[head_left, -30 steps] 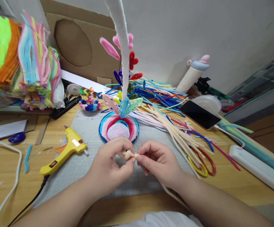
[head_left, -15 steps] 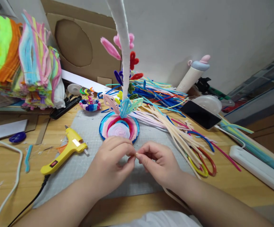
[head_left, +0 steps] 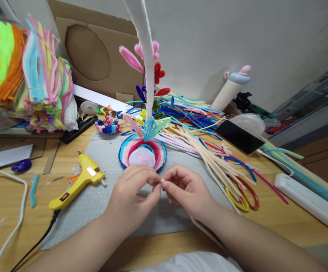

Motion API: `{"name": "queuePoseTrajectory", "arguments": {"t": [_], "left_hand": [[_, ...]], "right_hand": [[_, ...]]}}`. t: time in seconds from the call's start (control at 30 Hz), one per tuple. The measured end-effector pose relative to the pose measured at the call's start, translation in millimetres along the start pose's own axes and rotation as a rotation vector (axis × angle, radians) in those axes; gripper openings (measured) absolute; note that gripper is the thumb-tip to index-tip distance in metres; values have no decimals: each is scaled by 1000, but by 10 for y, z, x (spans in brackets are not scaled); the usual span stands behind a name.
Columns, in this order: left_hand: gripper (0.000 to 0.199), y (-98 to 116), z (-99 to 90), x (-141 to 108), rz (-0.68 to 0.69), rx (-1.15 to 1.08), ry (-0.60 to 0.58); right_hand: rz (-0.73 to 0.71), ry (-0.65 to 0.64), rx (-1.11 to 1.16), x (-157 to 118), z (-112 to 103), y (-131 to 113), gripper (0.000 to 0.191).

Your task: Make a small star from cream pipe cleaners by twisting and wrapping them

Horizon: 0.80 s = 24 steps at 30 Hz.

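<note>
Fingertip to fingertip above the grey cutting mat [head_left: 107, 215], my left hand [head_left: 137, 194] and my right hand [head_left: 189, 190] both pinch a beige pipe cleaner [head_left: 208, 234]. Its small curled end shows between the fingertips, and its long tail hangs below my right wrist. Just beyond my hands stands a pipe-cleaner craft: a round base [head_left: 123, 147] of blue, pink and white coils, a tall white stem [head_left: 148, 64], and pastel butterfly-like wings [head_left: 152, 130] low on the stem. Pink, red, purple and green petal shapes appear around the stem.
A yellow glue gun [head_left: 87, 175] lies left of my hands. Beige pipe cleaners [head_left: 206, 151] and red-and-yellow-handled scissors [head_left: 247, 194] lie to the right, with a phone [head_left: 240, 136] and white power strip [head_left: 308, 202] farther out. Bundled pipe cleaners [head_left: 42, 68] stand at the back left.
Both hands stay pinched on the beige pipe cleaner, with a slight shift of the fingers. Its curled end shows a little more, and its tail has swung slightly left.
</note>
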<state>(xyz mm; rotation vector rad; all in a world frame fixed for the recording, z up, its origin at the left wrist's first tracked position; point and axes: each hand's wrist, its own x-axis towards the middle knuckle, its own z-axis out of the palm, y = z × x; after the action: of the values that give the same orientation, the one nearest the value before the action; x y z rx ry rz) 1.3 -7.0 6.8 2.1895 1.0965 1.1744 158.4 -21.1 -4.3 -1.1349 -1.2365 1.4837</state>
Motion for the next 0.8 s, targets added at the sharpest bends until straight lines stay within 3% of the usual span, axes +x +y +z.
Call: {"name": "queuePoseTrajectory", "arguments": {"t": [0.17, 0.37, 0.5, 0.8], "left_hand": [[13, -25, -15, 16, 39, 4, 40], [12, -68, -18, -10, 92, 15, 40], [13, -61, 0, -29, 109, 38, 56], [13, -16, 11, 11, 54, 26, 42]], "right_hand": [[-188, 6, -231, -15, -53, 33, 10], [-365, 16, -507, -38, -114, 0, 11], [-363, 13, -549, -53, -106, -3, 11], [-304, 1, -396, -70, -53, 38, 10]]}}
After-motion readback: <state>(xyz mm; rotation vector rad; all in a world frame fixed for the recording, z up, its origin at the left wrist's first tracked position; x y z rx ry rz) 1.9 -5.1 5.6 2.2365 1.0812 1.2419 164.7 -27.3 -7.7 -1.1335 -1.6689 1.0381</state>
